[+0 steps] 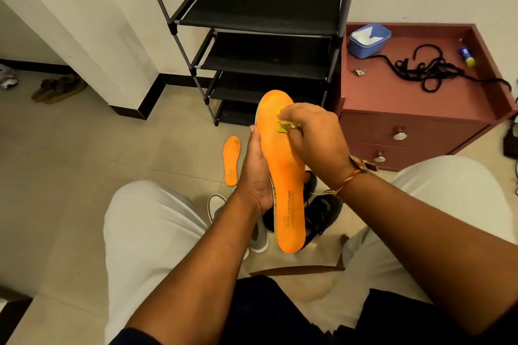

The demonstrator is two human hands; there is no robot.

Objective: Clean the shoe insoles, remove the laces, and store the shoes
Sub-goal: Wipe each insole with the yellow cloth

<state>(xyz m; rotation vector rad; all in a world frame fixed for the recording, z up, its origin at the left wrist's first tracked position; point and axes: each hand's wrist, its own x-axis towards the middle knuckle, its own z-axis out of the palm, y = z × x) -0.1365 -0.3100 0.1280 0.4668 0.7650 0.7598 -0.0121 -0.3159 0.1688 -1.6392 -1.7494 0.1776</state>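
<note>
My left hand (pixel 253 173) holds an orange insole (pixel 286 176) from beneath, with the toe end pointing away from me. My right hand (pixel 311 137) grips a small yellow cloth (pixel 283 124) and presses it onto the insole's forefoot. A second orange insole (pixel 232 160) lies on the floor tiles to the left. Below my hands, black shoes (pixel 322 216) sit on the floor between my knees, partly hidden by the insole. Black laces (pixel 426 71) lie in a loose heap on the maroon cabinet top.
An empty black shoe rack (pixel 266 45) stands ahead against the wall. The maroon drawer cabinet (pixel 406 131) to its right carries a blue tub (pixel 368 39), a small blue and yellow bottle (pixel 467 56) and keys (pixel 359 72). A white shoe (pixel 258 235) lies by my left knee. Sandals (pixel 57 88) lie far left.
</note>
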